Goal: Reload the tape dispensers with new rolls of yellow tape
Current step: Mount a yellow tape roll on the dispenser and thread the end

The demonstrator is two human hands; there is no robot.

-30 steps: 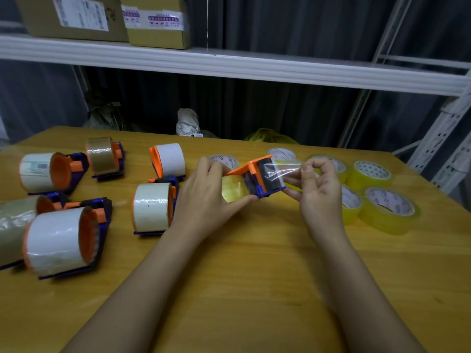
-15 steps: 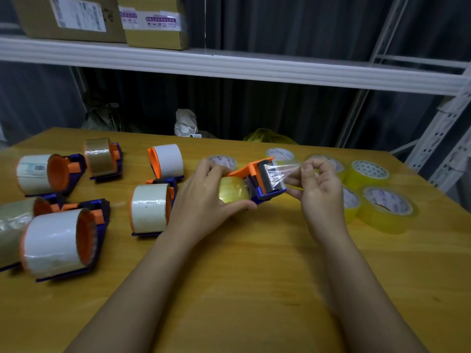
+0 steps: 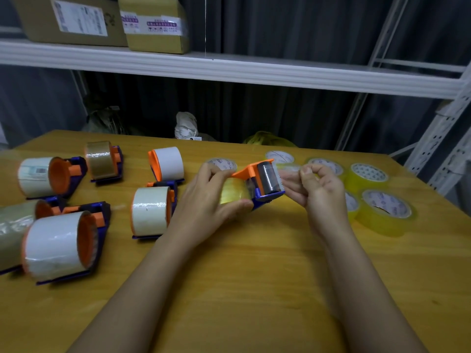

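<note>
Compared with the frame half a second earlier, the clear strip of tape that was stretching from the dispenser's front edge to the right hand (image 3: 318,192) is no longer showing as a broad sheet; only a faint blurred trace is remaining beside the fingertips, and the right fingers are now bunching closer to the dispenser mouth. The left hand (image 3: 209,200) is keeping its grip in nearly the same place.

The dispenser (image 3: 262,183) is being held just above the wooden table (image 3: 242,289), near the table's centre, toward 12 o'clock from the person. Its body is showing a blue base, an orange side plate and a dark roller at the front. A yellow tape roll (image 3: 234,191) is sitting in it, partly hidden by the left palm.

The left hand is curling round the roll end of the dispenser, thumb underneath, fingers over the top. The right hand is drawing its fingers and thumb together at the dispenser's front edge; whether it is pinching the tape end cannot be told.

Spare yellow rolls (image 3: 384,215) are lying flat at 2 o'clock. Other loaded dispensers (image 3: 61,248) with whitish and brownish rolls are standing at 9 to 10 o'clock.
</note>
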